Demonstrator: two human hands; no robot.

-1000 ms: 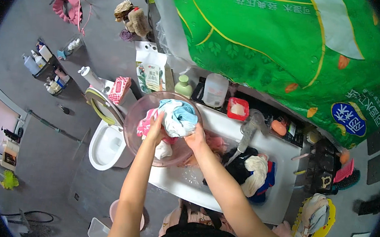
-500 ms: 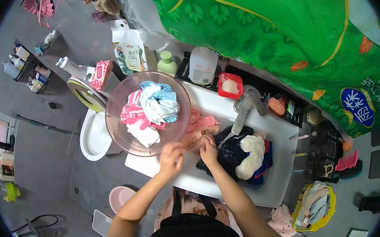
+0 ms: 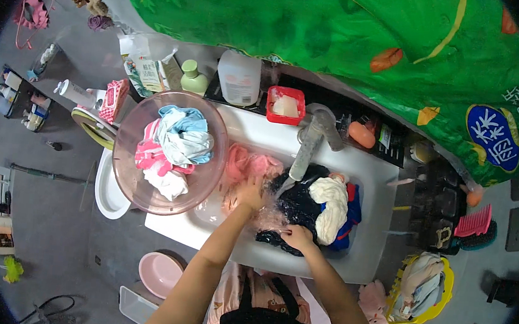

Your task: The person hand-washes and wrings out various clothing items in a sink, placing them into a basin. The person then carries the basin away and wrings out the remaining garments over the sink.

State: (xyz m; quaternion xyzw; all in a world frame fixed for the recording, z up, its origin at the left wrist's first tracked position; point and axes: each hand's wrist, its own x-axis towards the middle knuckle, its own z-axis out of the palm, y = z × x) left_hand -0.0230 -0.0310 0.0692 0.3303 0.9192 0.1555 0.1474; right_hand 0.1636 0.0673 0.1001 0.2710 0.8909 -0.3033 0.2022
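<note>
Inside a white sink [image 3: 358, 266] lies wet laundry: a salmon-pink cloth [image 3: 253, 164], a black garment [image 3: 305, 206], a cream-white bundled piece [image 3: 331, 206] and a blue garment with red trim [image 3: 352, 216]. Water runs from the grey tap [image 3: 307, 148] onto the black garment. My left hand [image 3: 250, 194] reaches down to the pink cloth; its fingertips are blurred among splashes. Nearer me, my right hand [image 3: 299, 237] is closed on the lower edge of the black garment.
A clear pinkish basin [image 3: 207, 191] holding blue, pink and white clothes rests over the sink's left end. Along the back ledge stand a green bottle [image 3: 194, 77], a translucent jug [image 3: 239, 79] and a red soap dish [image 3: 284, 116]. A yellow basket [image 3: 444, 295] sits at right.
My left hand has moved from beside the basin to the pink cloth. My right hand has shifted nearer me, onto the black garment's edge. The view has shifted slightly.
</note>
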